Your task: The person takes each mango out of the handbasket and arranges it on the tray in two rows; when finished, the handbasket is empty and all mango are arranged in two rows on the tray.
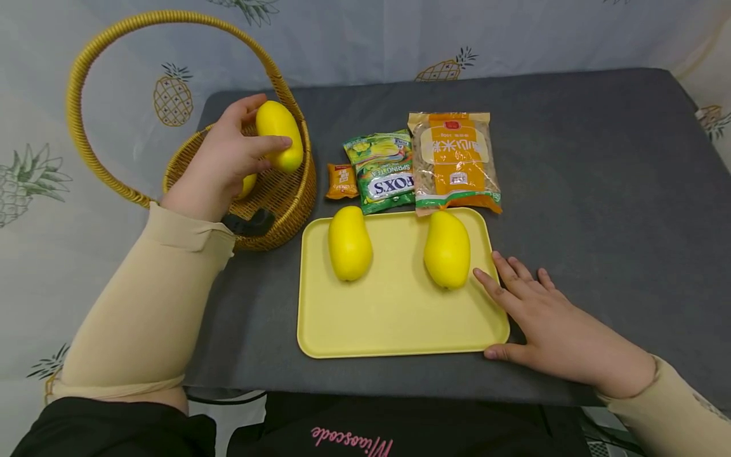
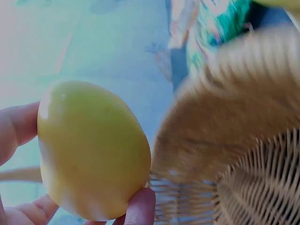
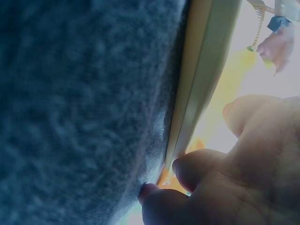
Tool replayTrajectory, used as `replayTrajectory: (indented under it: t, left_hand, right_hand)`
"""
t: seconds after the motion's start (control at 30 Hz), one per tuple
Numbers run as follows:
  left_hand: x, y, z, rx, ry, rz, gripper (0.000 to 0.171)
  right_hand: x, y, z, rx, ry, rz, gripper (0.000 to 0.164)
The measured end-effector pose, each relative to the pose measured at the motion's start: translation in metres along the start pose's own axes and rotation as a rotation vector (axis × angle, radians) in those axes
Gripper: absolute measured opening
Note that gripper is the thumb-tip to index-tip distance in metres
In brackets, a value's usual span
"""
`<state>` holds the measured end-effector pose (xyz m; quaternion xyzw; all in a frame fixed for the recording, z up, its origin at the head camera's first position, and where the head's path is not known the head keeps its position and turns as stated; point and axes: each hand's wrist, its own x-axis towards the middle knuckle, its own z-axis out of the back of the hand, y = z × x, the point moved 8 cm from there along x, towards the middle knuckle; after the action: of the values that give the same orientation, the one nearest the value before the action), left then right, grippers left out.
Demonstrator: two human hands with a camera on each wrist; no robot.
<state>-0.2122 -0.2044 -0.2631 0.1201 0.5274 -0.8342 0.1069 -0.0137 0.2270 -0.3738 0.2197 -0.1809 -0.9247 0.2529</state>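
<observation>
In the head view, my left hand [image 1: 219, 149] grips a yellow mango [image 1: 278, 133] above the wicker basket [image 1: 297, 206]. The left wrist view shows this mango [image 2: 91, 150] between thumb and fingers, beside the basket's rim [image 2: 262, 65]. Partly hidden under the hand, another yellow fruit [image 1: 248, 185] lies inside the basket. On the pale yellow tray [image 1: 394, 324] rest two more mangoes, a left one [image 1: 349, 244] and a right one [image 1: 447, 251]. My right hand [image 1: 548, 327] lies with spread fingers at the tray's right edge, holding nothing.
Behind the tray lie a small orange packet [image 1: 342, 181], a green candy bag [image 1: 384, 170] and an orange-and-clear bag of grain-like food [image 1: 455, 162]. The basket's tall handle [image 1: 85, 60] arches over the left arm. A grey cloth covers the table [image 1: 599, 190].
</observation>
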Motion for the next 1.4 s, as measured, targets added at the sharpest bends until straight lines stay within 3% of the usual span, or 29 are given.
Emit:
replayTrajectory:
  t: [0.3,0.53,0.77,0.97,1.17,1.4]
  left_hand:
    - [-0.038,-0.012,-0.018,-0.15,0.045,-0.136,0.09]
    - [-0.071,-0.009,-0.032,-0.153,0.041,-0.256,0.088]
    - [-0.094,0.005,-0.048,-0.14,0.031,-0.291,0.097]
    - [-0.107,0.018,-0.063,-0.148,0.04,-0.365,0.096]
    - [-0.117,0.034,-0.068,-0.104,0.005,-0.414,0.097]
    - [-0.132,0.044,-0.073,-0.028,0.018,-0.454,0.097]
  right_hand:
    - [0.0,0.0,-0.001,0.004,0.005,-0.004,0.121]
    - [0.0,0.0,-0.001,0.005,0.011,-0.01,0.122]
    - [0.001,-0.001,-0.001,0.002,0.013,-0.012,0.123]
    - [0.001,-0.001,0.0,0.003,0.012,-0.01,0.123]
    - [0.002,-0.002,0.0,-0.002,0.014,-0.007,0.122]
    - [0.002,-0.002,-0.001,0.001,0.015,-0.016,0.123]
